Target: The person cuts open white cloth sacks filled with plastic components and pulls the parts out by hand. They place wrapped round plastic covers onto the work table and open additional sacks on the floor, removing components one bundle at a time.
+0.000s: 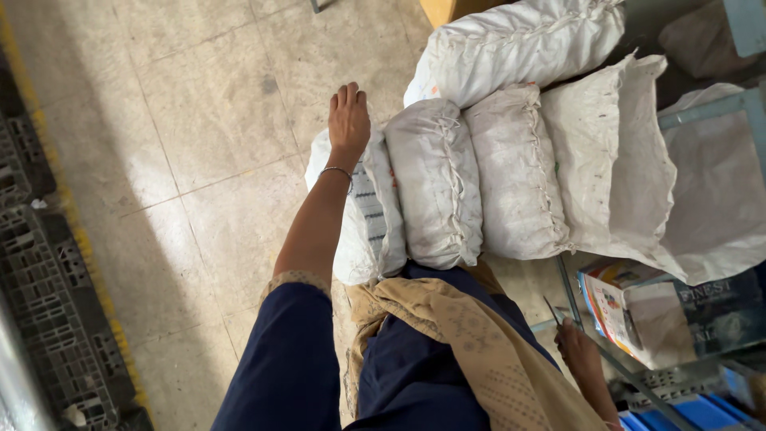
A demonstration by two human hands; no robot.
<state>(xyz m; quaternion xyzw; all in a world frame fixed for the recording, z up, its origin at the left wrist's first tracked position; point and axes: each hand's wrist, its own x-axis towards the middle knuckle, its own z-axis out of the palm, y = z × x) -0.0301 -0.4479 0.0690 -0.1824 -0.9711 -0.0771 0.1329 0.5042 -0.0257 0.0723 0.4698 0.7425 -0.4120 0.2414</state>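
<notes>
Five white woven sacks are being seen stacked on the tiled floor (199, 120): three stitched-shut sacks are standing side by side, a fourth, also full, is lying across their tops toward one o'clock, and a fifth, an open-mouthed sack (630, 152), is leaning at three o'clock of the row. What is filling the closed sacks cannot be told, and the inside of the open one is being hidden by its folded rim. The left hand (349, 120) is being stretched out over the leftmost sack (359, 223), which is bulging and greyish white; the fingers (346, 96) are being held straight and together, gripping nothing. The right hand (578, 351), at five o'clock, is being closed around a thin dark tool (552, 310). Just beyond it, at four o'clock, one printed box (618, 307) is lying beneath a metal frame (568, 291).
</notes>
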